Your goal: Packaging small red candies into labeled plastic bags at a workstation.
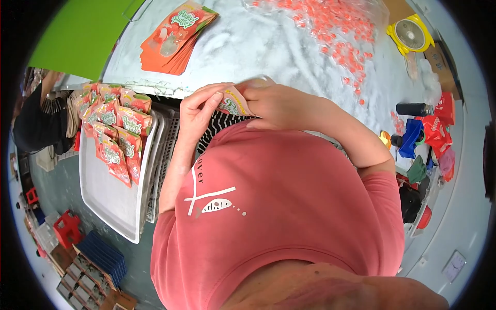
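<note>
At the table's near edge I hold a small printed pouch [231, 106] in red, pink and yellow, close against my shirt. My left hand [199, 106] pinches its left side between thumb and fingers. On the other side, my right hand [279, 106] has its fingers closed around the pouch and covers much of it. Whether the pouch is filled cannot be seen. A fanned stack of flat pouches [173, 41] of the same print lies on the table to the far left. Small red-pink pieces [341, 54] spread over the far right of the table, partly under clear plastic.
To my left, a pale tray [101, 194] on stacked crates holds several plump pouches [116, 129]. A yellow fan [411, 34] stands at the far right, with a black bottle [414, 109] nearer. A person in dark clothes [39, 121] is at the left.
</note>
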`<state>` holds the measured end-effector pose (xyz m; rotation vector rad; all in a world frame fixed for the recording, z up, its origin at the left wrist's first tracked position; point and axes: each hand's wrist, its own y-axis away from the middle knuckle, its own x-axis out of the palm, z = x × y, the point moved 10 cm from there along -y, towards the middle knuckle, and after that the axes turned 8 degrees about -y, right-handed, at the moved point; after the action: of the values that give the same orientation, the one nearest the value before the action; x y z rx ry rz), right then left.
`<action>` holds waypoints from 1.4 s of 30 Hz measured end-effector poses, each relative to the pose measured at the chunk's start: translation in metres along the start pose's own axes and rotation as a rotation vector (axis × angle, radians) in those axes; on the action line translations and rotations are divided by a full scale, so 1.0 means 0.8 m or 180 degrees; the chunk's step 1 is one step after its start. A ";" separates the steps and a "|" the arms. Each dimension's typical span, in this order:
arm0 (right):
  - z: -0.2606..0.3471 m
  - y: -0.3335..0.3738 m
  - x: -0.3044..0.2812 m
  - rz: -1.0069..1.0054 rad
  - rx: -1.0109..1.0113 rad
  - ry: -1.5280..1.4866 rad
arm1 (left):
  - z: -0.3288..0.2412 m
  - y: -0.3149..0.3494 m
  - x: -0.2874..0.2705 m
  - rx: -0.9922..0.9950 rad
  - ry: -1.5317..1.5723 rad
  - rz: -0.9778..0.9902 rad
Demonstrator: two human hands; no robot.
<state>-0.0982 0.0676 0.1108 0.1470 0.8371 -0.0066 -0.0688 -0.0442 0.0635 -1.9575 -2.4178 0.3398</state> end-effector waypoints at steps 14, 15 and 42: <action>-0.021 0.050 -0.057 -0.1791 -0.0150 -0.0323 | 0.017 0.007 -0.012 -0.0190 0.0588 -0.0312; -0.019 0.051 -0.057 -0.1843 -0.0205 -0.0272 | 0.021 0.005 -0.005 -0.0323 0.0618 -0.0188; -0.058 0.036 -0.057 -0.1660 0.0106 -0.0524 | 0.026 -0.008 0.018 -0.0676 0.0702 -0.0510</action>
<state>-0.1610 0.0996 0.1176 -0.0436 0.6918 -0.5163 -0.0815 -0.0350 0.0424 -1.7450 -2.5282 -0.1344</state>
